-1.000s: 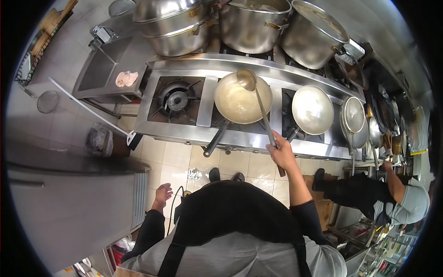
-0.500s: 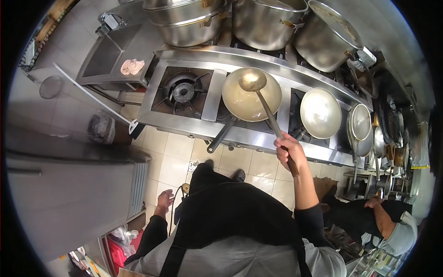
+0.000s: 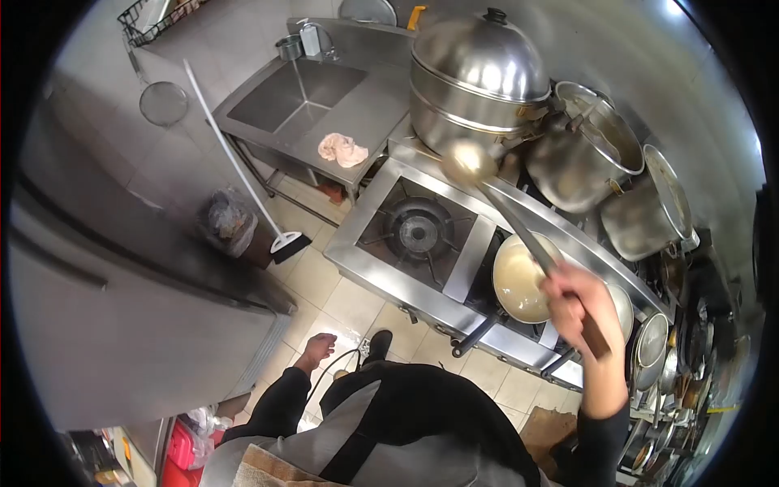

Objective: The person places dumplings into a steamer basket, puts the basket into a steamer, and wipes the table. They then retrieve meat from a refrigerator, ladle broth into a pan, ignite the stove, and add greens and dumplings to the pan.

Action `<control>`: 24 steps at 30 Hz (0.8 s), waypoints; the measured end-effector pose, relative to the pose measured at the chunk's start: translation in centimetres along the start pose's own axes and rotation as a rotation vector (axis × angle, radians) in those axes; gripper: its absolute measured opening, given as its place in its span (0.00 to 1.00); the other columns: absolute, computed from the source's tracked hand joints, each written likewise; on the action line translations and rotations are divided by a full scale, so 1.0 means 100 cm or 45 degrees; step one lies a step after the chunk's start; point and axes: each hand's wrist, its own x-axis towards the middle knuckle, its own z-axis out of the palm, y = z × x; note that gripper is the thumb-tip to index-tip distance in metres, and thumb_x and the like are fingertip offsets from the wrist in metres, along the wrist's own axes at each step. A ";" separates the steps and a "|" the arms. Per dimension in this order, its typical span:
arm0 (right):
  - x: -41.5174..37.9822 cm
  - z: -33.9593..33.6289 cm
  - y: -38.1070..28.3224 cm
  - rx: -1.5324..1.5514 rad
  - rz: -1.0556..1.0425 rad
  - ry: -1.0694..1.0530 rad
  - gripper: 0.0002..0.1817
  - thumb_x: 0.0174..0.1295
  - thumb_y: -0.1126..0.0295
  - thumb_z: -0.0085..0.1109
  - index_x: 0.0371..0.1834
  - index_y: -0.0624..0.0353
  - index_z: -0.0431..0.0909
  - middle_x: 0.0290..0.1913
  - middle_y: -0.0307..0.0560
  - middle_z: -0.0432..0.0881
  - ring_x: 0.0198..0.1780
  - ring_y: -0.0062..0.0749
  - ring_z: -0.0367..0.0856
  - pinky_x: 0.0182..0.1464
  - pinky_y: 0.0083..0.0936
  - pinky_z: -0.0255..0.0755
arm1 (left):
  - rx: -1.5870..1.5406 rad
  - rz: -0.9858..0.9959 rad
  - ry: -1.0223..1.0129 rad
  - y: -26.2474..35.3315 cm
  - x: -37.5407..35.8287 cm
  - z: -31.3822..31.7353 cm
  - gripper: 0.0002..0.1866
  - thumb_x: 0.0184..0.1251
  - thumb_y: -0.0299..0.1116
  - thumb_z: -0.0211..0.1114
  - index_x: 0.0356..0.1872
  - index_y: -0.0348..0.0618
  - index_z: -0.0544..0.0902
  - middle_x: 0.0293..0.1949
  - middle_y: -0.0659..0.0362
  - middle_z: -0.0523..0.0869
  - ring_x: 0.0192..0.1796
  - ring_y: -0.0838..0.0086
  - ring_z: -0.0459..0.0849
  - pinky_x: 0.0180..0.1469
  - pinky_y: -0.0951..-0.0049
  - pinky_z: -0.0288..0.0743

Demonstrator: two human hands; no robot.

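My right hand (image 3: 572, 304) is closed around the handle of a long metal ladle (image 3: 517, 223), raised above the stove. The ladle's bowl points to the far left, in front of the stacked steamer pot (image 3: 471, 118) in view. Beneath the handle, a wok (image 3: 497, 272) with a pale, creamy coating or liquid inside sits on a burner, its dark handle toward me. Motion slightly blurs the hand and ladle. Down by my side hangs my left hand (image 3: 319, 349), holding nothing, with fingers loosely curled and a little apart.
A bare burner (image 3: 419, 233) is left of the wok. Large stockpots (image 3: 580, 166) line the back. A pink cloth (image 3: 342, 150) lies beside the sink (image 3: 296, 97). The broom (image 3: 235, 158) leans at left, near the fridge (image 3: 146, 300). Strainers (image 3: 652, 341) stand at right.
My view has turned left, bringing the sink and steamer pot further in. The ladle has left its place over the wok and is lifted toward the back. The person at right is out of view.
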 end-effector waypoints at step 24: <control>0.159 -0.185 -0.241 -1.420 -0.424 1.588 0.34 0.63 0.59 0.56 0.65 0.75 0.61 0.61 0.75 0.76 0.66 0.60 0.74 0.66 0.37 0.70 | 0.096 -0.196 0.113 -0.054 -0.006 -0.085 0.18 0.74 0.42 0.57 0.52 0.36 0.78 0.50 0.49 0.84 0.48 0.62 0.85 0.47 0.66 0.79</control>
